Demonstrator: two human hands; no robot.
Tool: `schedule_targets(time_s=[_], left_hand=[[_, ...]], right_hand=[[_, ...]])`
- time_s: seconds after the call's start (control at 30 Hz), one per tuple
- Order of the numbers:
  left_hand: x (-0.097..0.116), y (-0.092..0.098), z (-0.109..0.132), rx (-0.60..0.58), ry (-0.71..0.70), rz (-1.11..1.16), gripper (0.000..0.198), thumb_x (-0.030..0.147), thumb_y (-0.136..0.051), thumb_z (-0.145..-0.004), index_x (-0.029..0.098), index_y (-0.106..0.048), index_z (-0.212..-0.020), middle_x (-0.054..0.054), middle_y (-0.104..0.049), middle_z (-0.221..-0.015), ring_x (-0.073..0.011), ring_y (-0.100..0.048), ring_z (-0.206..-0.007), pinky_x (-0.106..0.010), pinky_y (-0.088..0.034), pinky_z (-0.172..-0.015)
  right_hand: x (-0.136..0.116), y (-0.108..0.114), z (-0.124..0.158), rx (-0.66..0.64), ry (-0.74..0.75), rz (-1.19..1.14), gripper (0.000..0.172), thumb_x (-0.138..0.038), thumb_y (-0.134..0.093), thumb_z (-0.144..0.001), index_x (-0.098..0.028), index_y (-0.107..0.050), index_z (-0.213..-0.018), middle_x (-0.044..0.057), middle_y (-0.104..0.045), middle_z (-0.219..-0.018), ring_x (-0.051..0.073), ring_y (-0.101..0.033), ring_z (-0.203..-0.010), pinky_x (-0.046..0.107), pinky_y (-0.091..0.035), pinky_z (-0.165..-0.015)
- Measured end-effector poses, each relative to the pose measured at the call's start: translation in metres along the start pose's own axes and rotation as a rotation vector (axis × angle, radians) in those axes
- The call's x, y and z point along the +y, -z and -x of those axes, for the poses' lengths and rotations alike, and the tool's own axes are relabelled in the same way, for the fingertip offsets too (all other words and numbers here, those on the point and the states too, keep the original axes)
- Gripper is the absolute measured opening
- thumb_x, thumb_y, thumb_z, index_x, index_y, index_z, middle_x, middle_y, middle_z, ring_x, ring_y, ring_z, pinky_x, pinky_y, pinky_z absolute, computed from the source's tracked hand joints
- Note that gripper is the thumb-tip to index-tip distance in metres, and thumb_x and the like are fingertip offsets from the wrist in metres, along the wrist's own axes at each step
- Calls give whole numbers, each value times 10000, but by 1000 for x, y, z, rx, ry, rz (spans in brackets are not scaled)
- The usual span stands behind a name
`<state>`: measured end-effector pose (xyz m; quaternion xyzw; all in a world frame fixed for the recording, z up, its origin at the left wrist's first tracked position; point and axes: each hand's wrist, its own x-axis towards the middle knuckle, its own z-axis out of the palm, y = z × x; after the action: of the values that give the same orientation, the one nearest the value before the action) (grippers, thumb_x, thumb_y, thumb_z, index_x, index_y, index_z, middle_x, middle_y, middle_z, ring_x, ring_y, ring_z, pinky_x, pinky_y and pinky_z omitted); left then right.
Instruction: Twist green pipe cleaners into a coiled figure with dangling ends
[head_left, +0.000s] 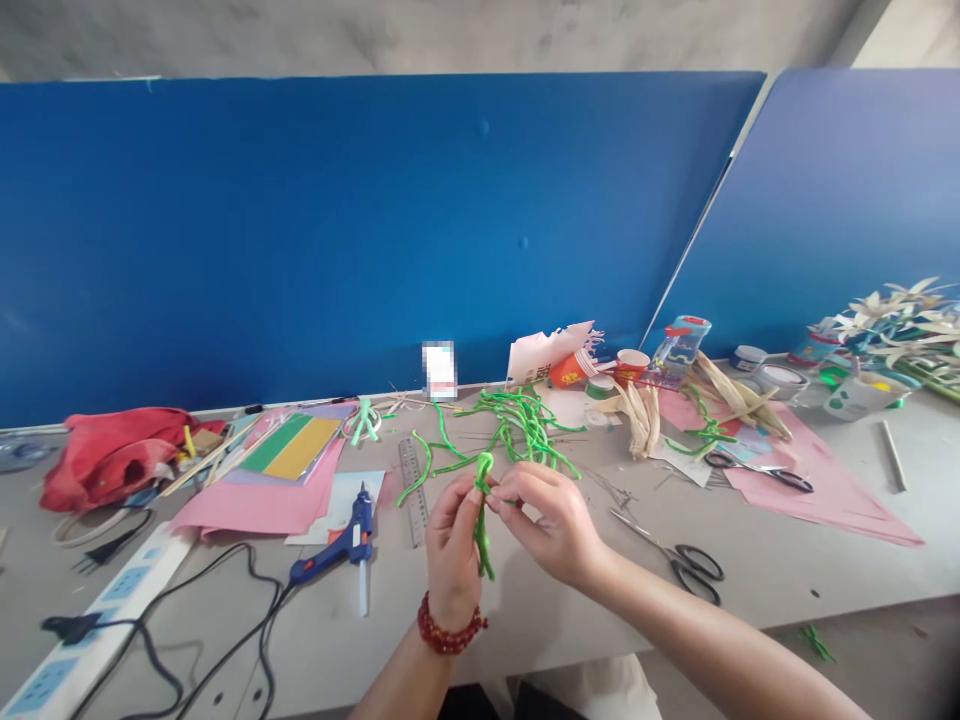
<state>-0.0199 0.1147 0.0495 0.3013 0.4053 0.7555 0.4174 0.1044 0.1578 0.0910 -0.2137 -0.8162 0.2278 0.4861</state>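
Observation:
A bent bundle of green pipe cleaners [484, 545] is held upright over the table's front part, with a looped top showing above the fingers. My left hand [452, 545], with a red bead bracelet [451, 628] at the wrist, is closed around its middle. From the right, my right hand [555, 520] pinches a strand close to the loop with thumb and forefinger. Just behind my hands lies a loose heap of green pipe cleaners [525, 425]. A clear ruler [412, 490] lies to the left of my left hand.
On the left are a blue glue gun [345, 545], its black cord, a white power strip [105, 625] and pink paper [255, 505]. To the right lie black-handled scissors [694, 570], a second pair [772, 472], dried husks [641, 420] and paper cups [631, 365]. A blue partition [337, 230] stands behind.

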Motion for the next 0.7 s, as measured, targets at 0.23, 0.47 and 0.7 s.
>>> schedule_targets(time_s=[0.23, 0.47, 0.7], left_hand=[[-1, 0, 4, -1, -155, -166, 174, 389, -702, -840, 228, -760, -871, -45, -748, -945, -221, -660, -935, -312, -512, -871], [1, 5, -5, -96, -408, -379, 176, 299, -601, -919, 196, -736, -874, -63, -727, -914, -213, -660, -880, -309, -512, -818], [3, 6, -7, -123, -541, -462, 191, 284, -568, -942, 194, -731, -902, -74, -732, -925, -209, -665, -873, -313, -519, -803]], right_hand=[[-2, -6, 3, 2, 180, 216, 148, -154, -498, -951, -207, -605, -863, 43, -687, -718, 179, -655, -687, 284, -472, -645], [-8, -1, -6, -42, 220, 398, 167, -157, -496, -944, -200, -603, -823, 14, -645, -651, 152, -579, -585, 255, -398, -581], [-13, -10, -7, 27, 143, 317, 205, -149, -501, -935, -190, -573, -747, -8, -596, -604, 125, -502, -514, 243, -348, -534]])
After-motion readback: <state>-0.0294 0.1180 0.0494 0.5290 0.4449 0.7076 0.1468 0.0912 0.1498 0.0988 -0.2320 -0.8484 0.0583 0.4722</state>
